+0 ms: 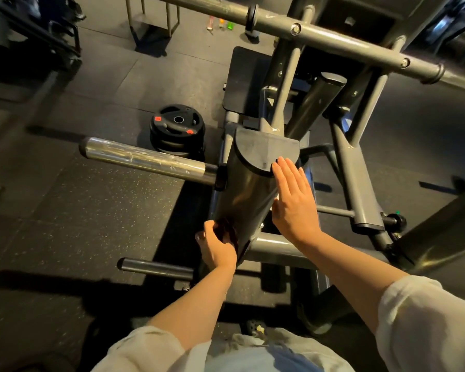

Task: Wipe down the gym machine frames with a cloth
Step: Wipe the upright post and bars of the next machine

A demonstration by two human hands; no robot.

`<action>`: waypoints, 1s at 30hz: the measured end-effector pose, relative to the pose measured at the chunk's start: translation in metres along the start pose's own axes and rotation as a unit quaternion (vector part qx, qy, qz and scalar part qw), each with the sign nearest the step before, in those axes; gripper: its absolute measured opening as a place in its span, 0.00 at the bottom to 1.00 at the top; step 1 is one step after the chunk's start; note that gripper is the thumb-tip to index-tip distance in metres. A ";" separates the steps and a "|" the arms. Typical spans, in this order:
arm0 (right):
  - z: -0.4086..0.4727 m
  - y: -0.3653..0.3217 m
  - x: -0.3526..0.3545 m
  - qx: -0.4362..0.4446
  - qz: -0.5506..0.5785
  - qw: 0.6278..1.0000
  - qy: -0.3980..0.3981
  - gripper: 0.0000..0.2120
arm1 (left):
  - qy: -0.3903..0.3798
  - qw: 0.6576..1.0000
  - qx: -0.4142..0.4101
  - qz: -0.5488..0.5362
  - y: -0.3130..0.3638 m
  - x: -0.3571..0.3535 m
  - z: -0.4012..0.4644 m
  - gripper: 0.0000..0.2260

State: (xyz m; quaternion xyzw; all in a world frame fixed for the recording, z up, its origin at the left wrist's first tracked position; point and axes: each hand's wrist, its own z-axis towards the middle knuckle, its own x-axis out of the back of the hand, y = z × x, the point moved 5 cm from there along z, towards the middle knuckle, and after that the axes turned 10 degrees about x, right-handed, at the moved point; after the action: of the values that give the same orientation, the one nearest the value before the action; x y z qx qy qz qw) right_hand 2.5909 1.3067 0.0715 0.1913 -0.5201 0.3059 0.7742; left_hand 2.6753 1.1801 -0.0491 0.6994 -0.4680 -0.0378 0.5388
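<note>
- Head view: the left hand (215, 244) grips a dark, bunched cloth (227, 232) with its fingers curled round it, pressing it against the lower left side of a dark, glossy rounded column of the grey gym machine frame (242, 200).
- The cloth is mostly hidden by the hand and blurred; only a dark reddish-brown fold shows between the knuckles and the column.
- The right hand (293, 202) lies flat with straight, relaxed fingers against the right side of the same column, its fingertips touching the edge of the black half-round plastic cap (266, 150) that tops it; it holds nothing.
- A shiny chrome weight peg (145, 159) sticks out leftward from the column's upper left side, and a shorter dark steel peg (156, 268) projects left lower down, just below the left hand.
- A stack of black rubber weight plates with red labels (177, 127) sits on the speckled black rubber floor (78, 224), behind the chrome peg.
- A long grey steel crossbar (320, 33) runs diagonally across the top, with grey struts going down to the frame.
- Small coloured bottles (222, 24) stand on the floor far back, too small to tell more.
- Both forearms are bare, with pale rolled sleeves (427, 323) at the lower edge.
</note>
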 end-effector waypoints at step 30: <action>0.000 -0.017 0.009 -0.063 -0.022 0.996 -0.056 0.37 | 0.029 0.975 -0.124 -0.182 0.105 0.022 0.017 0.11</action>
State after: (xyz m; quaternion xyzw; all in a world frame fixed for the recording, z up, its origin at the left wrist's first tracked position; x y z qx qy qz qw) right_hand 2.6047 1.2961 0.0799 0.1705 -0.5765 0.2439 0.7610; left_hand 2.6137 1.1541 0.0369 0.7010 -0.3090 -0.1725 0.6192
